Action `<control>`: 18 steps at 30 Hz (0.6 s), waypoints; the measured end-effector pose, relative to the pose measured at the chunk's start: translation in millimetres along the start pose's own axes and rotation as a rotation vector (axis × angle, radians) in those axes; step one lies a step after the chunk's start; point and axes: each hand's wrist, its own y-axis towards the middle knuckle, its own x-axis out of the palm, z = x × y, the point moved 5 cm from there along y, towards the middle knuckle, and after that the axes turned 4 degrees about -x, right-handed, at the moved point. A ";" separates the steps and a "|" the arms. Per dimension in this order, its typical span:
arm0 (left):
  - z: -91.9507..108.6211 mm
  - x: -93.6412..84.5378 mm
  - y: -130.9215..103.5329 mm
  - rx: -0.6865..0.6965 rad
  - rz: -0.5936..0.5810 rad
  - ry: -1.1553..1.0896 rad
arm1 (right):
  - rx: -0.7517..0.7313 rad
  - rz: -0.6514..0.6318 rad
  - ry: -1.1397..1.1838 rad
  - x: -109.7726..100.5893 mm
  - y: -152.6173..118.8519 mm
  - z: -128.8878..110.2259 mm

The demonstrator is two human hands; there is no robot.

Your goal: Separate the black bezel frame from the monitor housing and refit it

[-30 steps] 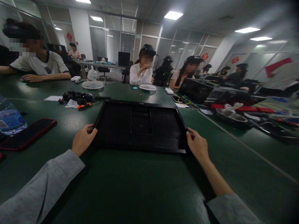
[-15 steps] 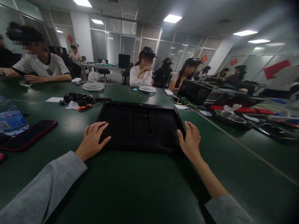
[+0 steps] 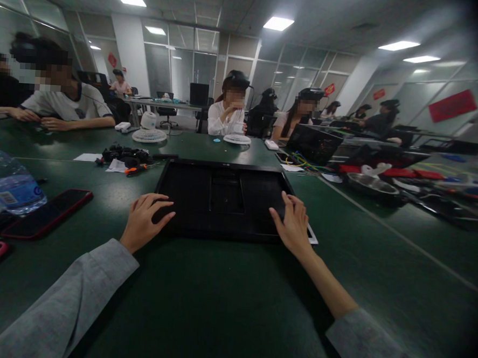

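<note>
A black rectangular casing (image 3: 187, 223) with a raised rim and a recessed middle, like the shell of a monitor, lies flat on the green table (image 3: 215, 302). At its left edge my left hand (image 3: 144, 216) is open, fingers spread and partly over the rim. My right hand (image 3: 295, 223) is also open, its fingers reaching over the right part of the casing. Whether either hand's fingers touch the casing, I cannot tell. A thin white strip (image 3: 313, 236) shows beside my right hand at the near right corner.
Left are a water bottle (image 3: 12, 178) and a red-edged phone (image 3: 50, 213). Dark tangled parts and an orange-handled tool (image 3: 136, 169) lie beyond the casing. Right are a metal pan (image 3: 372, 186) and a laptop (image 3: 312, 145). Several people sit around, two white fans (image 3: 149, 135) nearby.
My right hand has shifted left, further over the casing, and the white strip now shows beside it. My left hand has moved slightly left.
</note>
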 end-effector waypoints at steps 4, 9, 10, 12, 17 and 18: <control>-24.6 -9.6 1.9 -0.197 0.195 -0.138 | 0.217 0.146 0.040 -6.3 6.6 56.3; -61.9 -4.8 -2.5 -0.561 0.253 -0.336 | 0.489 -0.030 0.400 10.1 0.9 103.5; -66.0 -3.8 -3.4 -0.602 0.262 -0.376 | 0.508 -0.060 0.450 10.9 -0.1 104.8; -69.5 -3.7 -3.7 -0.632 0.288 -0.430 | 0.518 -0.112 0.529 10.4 -0.9 101.3; -67.2 -12.4 -4.3 -0.643 0.443 -0.470 | 0.585 -0.257 0.773 20.7 -2.7 78.8; -66.9 -14.0 -4.6 -0.641 0.474 -0.480 | 0.598 -0.237 0.809 23.8 -2.7 75.6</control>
